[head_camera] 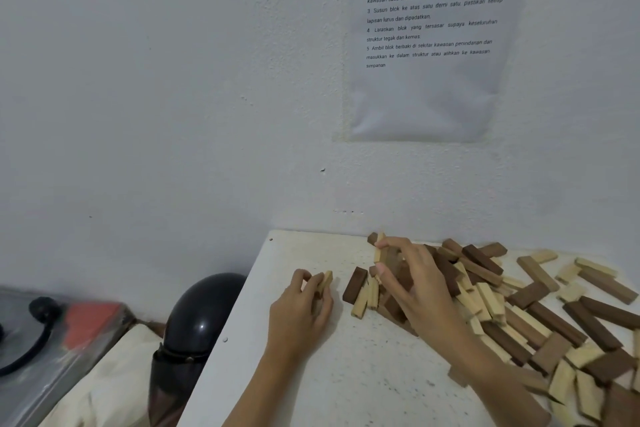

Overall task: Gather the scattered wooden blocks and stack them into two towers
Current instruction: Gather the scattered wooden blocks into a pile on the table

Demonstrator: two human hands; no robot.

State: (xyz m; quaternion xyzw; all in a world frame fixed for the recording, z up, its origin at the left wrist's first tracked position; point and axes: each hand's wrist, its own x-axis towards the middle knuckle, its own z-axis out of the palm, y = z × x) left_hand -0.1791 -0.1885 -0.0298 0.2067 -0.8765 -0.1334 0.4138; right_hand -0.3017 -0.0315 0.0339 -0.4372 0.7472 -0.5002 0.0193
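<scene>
Several light and dark wooden blocks (540, 319) lie scattered in a heap over the right half of the white table (311, 374). My left hand (301, 315) rests on the table left of the heap and grips a light block (325, 281) between curled fingers and thumb. My right hand (412, 281) reaches over the heap's left end, its fingers and thumb curled round a bunch of blocks, with a light block (379, 248) under the fingertips. A dark block (355, 285) and two light ones (367, 296) lie between my hands.
A white wall rises right behind the table, with a printed instruction sheet (429, 38) taped to it. Left of the table, lower down, sit a dark helmet (197, 326) and a grey box with a black cable (38, 340).
</scene>
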